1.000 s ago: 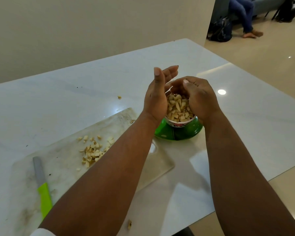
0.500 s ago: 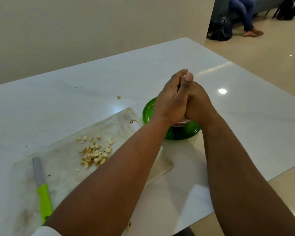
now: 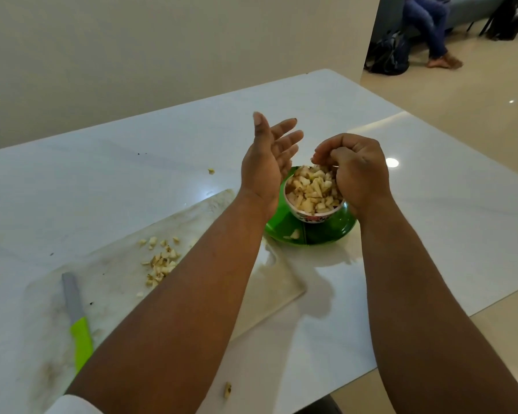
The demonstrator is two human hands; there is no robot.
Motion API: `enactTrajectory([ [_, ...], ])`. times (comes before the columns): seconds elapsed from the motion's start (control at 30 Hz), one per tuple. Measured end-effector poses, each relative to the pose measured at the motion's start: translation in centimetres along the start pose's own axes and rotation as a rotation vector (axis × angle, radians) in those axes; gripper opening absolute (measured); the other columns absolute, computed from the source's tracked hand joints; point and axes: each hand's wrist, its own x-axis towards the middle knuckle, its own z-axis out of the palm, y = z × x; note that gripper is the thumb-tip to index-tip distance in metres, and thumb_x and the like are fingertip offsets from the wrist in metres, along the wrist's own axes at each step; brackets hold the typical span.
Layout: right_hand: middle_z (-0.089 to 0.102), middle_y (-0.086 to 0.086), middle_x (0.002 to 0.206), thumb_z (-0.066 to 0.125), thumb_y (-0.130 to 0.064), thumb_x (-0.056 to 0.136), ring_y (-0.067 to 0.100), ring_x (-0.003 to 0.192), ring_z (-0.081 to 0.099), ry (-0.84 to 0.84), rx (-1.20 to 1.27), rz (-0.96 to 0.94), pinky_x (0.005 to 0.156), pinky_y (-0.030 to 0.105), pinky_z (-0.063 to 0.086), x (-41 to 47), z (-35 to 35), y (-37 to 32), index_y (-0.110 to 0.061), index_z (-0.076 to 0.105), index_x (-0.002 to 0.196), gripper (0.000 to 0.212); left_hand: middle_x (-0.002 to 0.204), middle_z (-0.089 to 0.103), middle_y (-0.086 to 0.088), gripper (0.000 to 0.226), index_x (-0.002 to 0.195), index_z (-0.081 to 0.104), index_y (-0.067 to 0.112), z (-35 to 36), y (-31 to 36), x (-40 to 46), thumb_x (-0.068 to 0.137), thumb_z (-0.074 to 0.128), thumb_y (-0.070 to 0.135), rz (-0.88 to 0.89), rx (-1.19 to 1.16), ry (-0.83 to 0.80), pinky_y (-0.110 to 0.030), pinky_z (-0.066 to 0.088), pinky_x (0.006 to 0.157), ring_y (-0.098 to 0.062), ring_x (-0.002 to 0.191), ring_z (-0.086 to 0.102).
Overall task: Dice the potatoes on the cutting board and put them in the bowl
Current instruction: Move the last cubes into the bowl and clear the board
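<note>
Hands apart again over the bowl [image 3: 313, 215]: left hand [image 3: 266, 165] spread; right hand [image 3: 358, 171] curled, contents unclear.

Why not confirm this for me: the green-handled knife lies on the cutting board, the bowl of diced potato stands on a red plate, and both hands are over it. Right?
One detail is wrong: the plate under the bowl is green, not red, as the head view shows. The green-handled knife does lie on the cutting board, and the left hand and right hand are over the bowl.
</note>
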Motion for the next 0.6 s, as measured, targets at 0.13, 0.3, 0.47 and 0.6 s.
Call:
enactTrajectory([
  [0.13, 0.072, 0.003, 0.073, 0.046, -0.001, 0.082, 0.018, 0.076, 0.07, 0.072, -0.027, -0.025, 0.074, 0.037, 0.061, 0.0, 0.2, 0.0, -0.012, 0.075, 0.079, 0.03, 0.125, 0.073, 0.001, 0.074, 0.126, 0.069, 0.023, -1.6, 0.4, -0.3, 0.102, 0.018, 0.071, -0.014, -0.037, 0.09, -0.046, 0.043, 0.114, -0.021, 0.124, 0.064],
  [0.3, 0.07, 0.012, 0.071, 0.047, 0.0, 0.076, 0.026, 0.077, 0.071, 0.176, 0.117, -0.022, 0.081, 0.045, 0.061, -0.2, 0.4, -0.4, -0.008, 0.073, 0.076, 0.027, 0.115, 0.077, 0.002, 0.059, 0.119, 0.072, 0.023, -5.0, 2.3, -1.8, 0.103, 0.033, 0.066, 0.004, 0.03, 0.157, -0.046, 0.05, 0.108, -0.018, 0.113, 0.071],
  [0.47, 0.062, 0.015, 0.07, 0.045, 0.005, 0.077, 0.029, 0.073, 0.066, 0.23, 0.568, 0.043, 0.079, 0.044, 0.06, -2.3, 1.5, -3.4, -0.007, 0.067, 0.073, 0.025, 0.109, 0.078, 0.001, 0.037, 0.113, 0.075, 0.021, -9.8, 4.0, -4.4, 0.098, 0.061, 0.051, 0.102, 0.223, 0.154, -0.042, 0.055, 0.102, -0.02, 0.106, 0.072],
  [0.6, 0.065, 0.017, 0.069, 0.047, 0.008, 0.079, 0.031, 0.072, 0.065, -0.112, 0.466, 0.051, 0.075, 0.042, 0.057, -6.6, 7.2, -5.9, -0.008, 0.069, 0.072, 0.028, 0.101, 0.078, 0.004, 0.031, 0.105, 0.077, 0.027, -16.5, 4.6, -7.1, 0.088, 0.064, 0.05, 0.156, 0.316, 0.273, -0.035, 0.054, 0.097, -0.014, 0.104, 0.072],
])
